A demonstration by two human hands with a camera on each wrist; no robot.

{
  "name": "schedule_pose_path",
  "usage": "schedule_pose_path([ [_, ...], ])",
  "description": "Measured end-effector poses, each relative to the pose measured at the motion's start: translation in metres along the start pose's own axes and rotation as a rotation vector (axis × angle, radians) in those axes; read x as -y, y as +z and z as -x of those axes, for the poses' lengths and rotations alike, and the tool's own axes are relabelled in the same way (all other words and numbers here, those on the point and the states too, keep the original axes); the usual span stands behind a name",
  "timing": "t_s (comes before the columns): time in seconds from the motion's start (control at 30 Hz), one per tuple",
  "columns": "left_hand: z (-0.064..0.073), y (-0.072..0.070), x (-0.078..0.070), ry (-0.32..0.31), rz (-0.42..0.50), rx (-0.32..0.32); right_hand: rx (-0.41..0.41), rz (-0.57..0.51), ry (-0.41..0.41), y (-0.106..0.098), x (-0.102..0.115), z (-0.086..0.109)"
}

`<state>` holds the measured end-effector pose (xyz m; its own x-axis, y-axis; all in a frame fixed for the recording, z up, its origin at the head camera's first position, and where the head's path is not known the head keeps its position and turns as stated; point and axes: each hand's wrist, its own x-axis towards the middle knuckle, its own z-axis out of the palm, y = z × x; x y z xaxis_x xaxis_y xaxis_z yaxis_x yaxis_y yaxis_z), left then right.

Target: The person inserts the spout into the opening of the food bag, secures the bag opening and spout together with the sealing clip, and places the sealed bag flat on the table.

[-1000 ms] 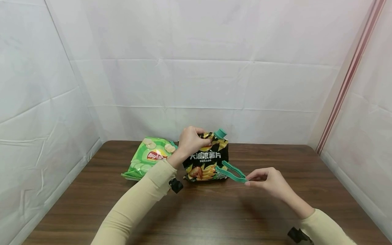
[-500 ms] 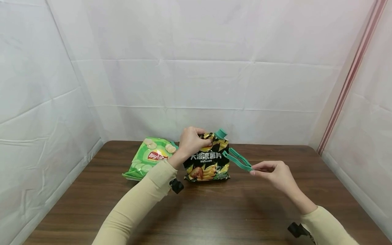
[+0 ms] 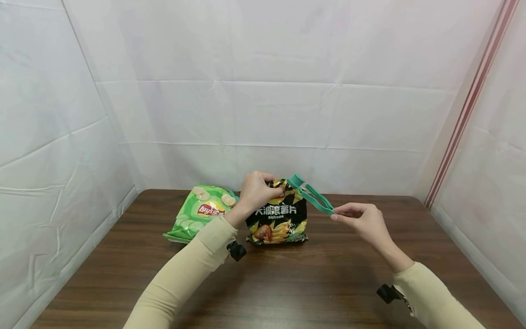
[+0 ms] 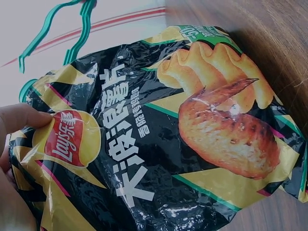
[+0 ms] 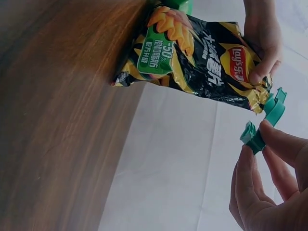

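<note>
Upright on the table stands a black-and-gold bag of potato chips (image 3: 277, 219), printed with a chicken wing. My left hand (image 3: 255, 191) pinches its top edge, the thumb on the Lay's logo in the left wrist view. A teal cap-like piece (image 3: 296, 180) sits at the bag's top right corner. My right hand (image 3: 361, 224) pinches a teal bag clip (image 3: 319, 201) near its hinged end; in the left wrist view the clip's two arms (image 4: 53, 38) are spread apart. Their free ends point at the bag's top corner, close to the cap piece; whether they touch cannot be told.
A green Lay's chip bag (image 3: 201, 212) leans at the left, with a teal piece (image 3: 233, 194) partly visible at its top right. The brown wooden table (image 3: 287, 288) is enclosed by white sheeting (image 3: 279, 114) behind and at both sides.
My right hand has raised the spread clip from in front of the bag's lower right corner to its top right corner. The left hand and both bags stay in place.
</note>
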<state>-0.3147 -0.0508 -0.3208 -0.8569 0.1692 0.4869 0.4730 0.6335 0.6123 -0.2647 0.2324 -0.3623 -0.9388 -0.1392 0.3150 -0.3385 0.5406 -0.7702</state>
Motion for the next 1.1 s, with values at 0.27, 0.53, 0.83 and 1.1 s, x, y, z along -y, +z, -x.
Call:
schedule_pose_path([
  [0.27,0.001,0.001,0.001,0.000,-0.018,-0.010,-0.016,-0.017,-0.038,0.011,0.006,-0.015],
  [0.53,0.000,0.003,0.001,0.021,-0.019,-0.014,-0.019,-0.039,-0.065,0.020,0.013,-0.025],
  [0.83,0.000,0.003,0.001,0.000,-0.007,0.003,0.000,-0.070,-0.086,0.026,0.031,-0.032],
  [1.1,0.001,0.004,0.002,0.006,-0.018,-0.006,0.008,-0.114,-0.098,0.030,0.060,-0.029],
])
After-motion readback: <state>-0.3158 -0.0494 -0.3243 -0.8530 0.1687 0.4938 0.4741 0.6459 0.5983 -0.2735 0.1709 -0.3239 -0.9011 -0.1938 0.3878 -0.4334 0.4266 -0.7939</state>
